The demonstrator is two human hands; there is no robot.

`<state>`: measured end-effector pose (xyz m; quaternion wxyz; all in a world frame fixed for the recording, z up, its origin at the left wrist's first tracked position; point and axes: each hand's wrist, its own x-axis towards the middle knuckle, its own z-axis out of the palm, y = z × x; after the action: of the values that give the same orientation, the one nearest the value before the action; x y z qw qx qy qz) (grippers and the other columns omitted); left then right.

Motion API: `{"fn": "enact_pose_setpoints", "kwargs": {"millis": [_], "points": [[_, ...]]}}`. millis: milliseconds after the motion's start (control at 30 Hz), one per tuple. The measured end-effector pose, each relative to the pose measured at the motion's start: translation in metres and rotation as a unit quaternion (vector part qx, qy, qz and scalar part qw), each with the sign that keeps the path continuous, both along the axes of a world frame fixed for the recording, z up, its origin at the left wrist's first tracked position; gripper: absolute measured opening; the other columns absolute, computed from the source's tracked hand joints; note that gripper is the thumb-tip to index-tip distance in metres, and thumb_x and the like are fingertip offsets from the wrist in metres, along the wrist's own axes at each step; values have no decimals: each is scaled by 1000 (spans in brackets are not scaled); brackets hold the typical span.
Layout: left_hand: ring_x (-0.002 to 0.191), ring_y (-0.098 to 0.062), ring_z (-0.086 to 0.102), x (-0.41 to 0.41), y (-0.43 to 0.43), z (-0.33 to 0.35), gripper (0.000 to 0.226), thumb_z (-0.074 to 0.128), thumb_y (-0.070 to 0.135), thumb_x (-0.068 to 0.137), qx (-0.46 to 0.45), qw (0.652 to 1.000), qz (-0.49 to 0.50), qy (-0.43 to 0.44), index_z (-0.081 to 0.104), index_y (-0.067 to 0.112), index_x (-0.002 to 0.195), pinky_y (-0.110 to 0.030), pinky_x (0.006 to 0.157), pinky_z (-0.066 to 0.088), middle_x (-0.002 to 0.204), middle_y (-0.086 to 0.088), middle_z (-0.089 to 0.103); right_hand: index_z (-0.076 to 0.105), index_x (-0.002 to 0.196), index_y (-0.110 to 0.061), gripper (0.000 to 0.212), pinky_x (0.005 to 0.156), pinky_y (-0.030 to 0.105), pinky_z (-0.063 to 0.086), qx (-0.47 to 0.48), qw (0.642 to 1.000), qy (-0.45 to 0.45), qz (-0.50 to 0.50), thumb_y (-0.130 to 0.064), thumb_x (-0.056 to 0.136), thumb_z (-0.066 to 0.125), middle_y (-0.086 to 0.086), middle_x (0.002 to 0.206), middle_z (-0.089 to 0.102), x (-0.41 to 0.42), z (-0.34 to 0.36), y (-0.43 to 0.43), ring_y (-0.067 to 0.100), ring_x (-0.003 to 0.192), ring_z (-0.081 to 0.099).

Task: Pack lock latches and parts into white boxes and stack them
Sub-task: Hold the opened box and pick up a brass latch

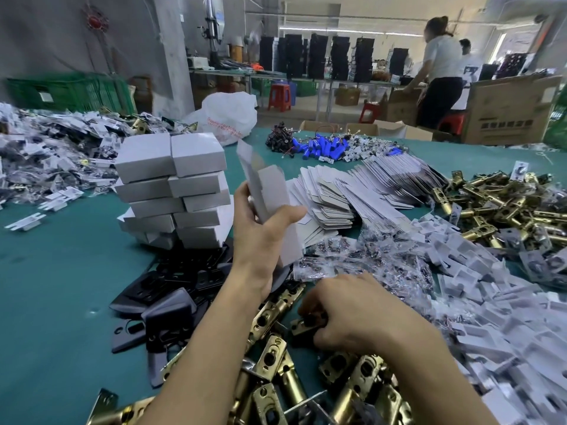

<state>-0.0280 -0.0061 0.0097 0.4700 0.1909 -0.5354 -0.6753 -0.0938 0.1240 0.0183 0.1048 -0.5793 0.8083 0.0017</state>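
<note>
White box [270, 191], part-erected, is gripped at frame centre by the left hand [260, 236] while a brass latch [306, 326] is clasped at lower centre by the right hand [352, 311]; loading is judged in hand, alignment with the box mouth being required next.

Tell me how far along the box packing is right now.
Done: a stack of closed white cardboard boxes on the green table. In hand: the left hand holds an open white box; the right hand grips a brass latch. Left: a long row of flat box blanks and big piles of brass latches remain.
</note>
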Motion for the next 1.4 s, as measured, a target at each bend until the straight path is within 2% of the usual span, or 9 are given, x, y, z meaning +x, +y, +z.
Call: {"fn": "enact_pose_setpoints", "kwargs": {"millis": [133, 367, 467, 567, 733, 867, 967, 1200, 1400], "points": [[88, -12, 60, 4, 4, 2, 81, 72, 30, 53, 69, 994, -83, -10, 55, 21, 131, -43, 66, 60, 120, -7, 55, 65, 112, -35, 34, 91, 37, 32, -23, 999, 36, 3, -27, 80, 68, -5, 108, 67, 5, -4, -2, 18, 109, 58], [84, -18, 59, 11, 6, 5, 102, 77, 45, 44, 121, 983, -140, -11, 51, 5, 134, -32, 58, 56, 106, -11, 56, 62, 106, -26, 13, 76, 31, 57, -158, 975, -148, -53, -28, 93, 65, -4, 100, 67, -25, 17, 11, 7, 85, 66], [88, -18, 62, 12, 5, 5, 78, 73, 40, 47, 145, 967, -208, -10, 63, 5, 117, -45, 72, 60, 101, -12, 60, 61, 95, -24, 11, 53, 9, 49, -340, 907, -232, -87, -13, 96, 59, -1, 81, 66, -40, 29, 22, -4, 66, 64], [97, -22, 60, 13, 7, 1, 63, 68, 32, 54, 119, 942, -311, -33, 66, 12, 114, -60, 88, 52, 108, -12, 63, 65, 106, -17, 16, 57, 5, 47, -488, 817, -294, -93, -7, 95, 59, -8, 91, 69, -46, 38, 29, -6, 74, 66], [101, -33, 59, 19, 9, -1, 55, 63, 30, 68, 85, 867, -488, -50, 67, 17, 121, -46, 67, 61, 111, -15, 64, 61, 112, -18, 19, 91, 35, 56, -635, 676, -369, -66, -7, 97, 56, -1, 102, 68, -46, 52, 34, 22, 101, 69], [92, -26, 66, 21, 13, 0, 83, 89, 47, 55, 60, 854, -507, -103, 57, 11, 122, -36, 55, 60, 103, -10, 69, 44, 137, -7, 51, 94, 44, 55, -696, 584, -417, -35, -19, 90, 61, 12, 110, 60, -44, 64, 43, 32, 106, 67], [86, -21, 70, 21, 17, 0, 83, 91, 47, 54, 39, 835, -534, -128, 54, 11, 120, -35, 54, 61, 99, -7, 71, 32, 143, -16, 55, 88, 48, 57, -698, 595, -398, 11, -2, 94, 54, 28, 116, 54, -40, 69, 44, 41, 106, 64], [90, -19, 73, 25, 16, 2, 50, 80, 44, 72, 48, 802, -588, -95, 72, 21, 116, -35, 66, 63, 105, -5, 75, 56, 121, -16, 36, 80, 37, 60, -658, 674, -335, 30, 6, 92, 60, 12, 100, 66, -24, 62, 31, 26, 92, 70], [94, -31, 67, 23, 13, -1, 79, 85, 45, 64, 75, 815, -569, -80, 55, 7, 126, -39, 62, 61, 105, -18, 68, 61, 114, -22, 39, 70, 23, 54, -630, 717, -296, 34, 3, 86, 71, 2, 97, 73, -26, 57, 28, 12, 85, 70]]}}
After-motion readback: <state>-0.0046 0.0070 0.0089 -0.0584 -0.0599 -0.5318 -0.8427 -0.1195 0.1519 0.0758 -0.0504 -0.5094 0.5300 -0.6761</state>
